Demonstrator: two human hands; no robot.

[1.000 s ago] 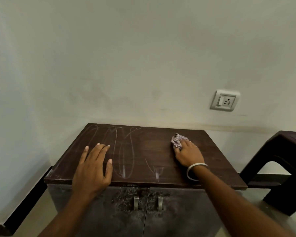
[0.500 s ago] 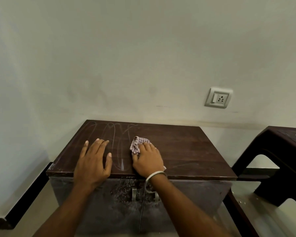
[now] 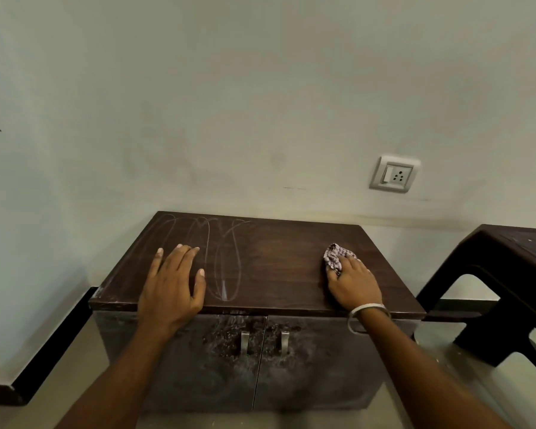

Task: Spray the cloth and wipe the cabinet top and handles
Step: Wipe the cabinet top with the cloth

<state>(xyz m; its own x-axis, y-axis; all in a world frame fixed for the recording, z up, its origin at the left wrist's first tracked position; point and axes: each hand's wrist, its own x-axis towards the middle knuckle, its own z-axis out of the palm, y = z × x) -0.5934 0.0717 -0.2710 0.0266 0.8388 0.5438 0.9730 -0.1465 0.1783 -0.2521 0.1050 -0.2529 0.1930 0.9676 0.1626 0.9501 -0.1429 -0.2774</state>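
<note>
Pale plaster wall [image 3: 260, 103] behind, wall socket [image 3: 393, 174] to the right. Below it, dark wooden cabinet top [image 3: 279, 258] with looping smear marks [image 3: 217, 258] on its left half. Left hand [image 3: 172, 284] flat, fingers spread wide, palm down near the front edge. Right hand [image 3: 353, 283] pressed onto a checked cloth [image 3: 334, 255] on the right half, fingers over it, bangle [image 3: 367, 312] at the wrist. Two metal handles [image 3: 245, 342] side by side on the dusty doors [image 3: 316, 360]. Dark stool [image 3: 502, 274] well apart at far right.
</note>
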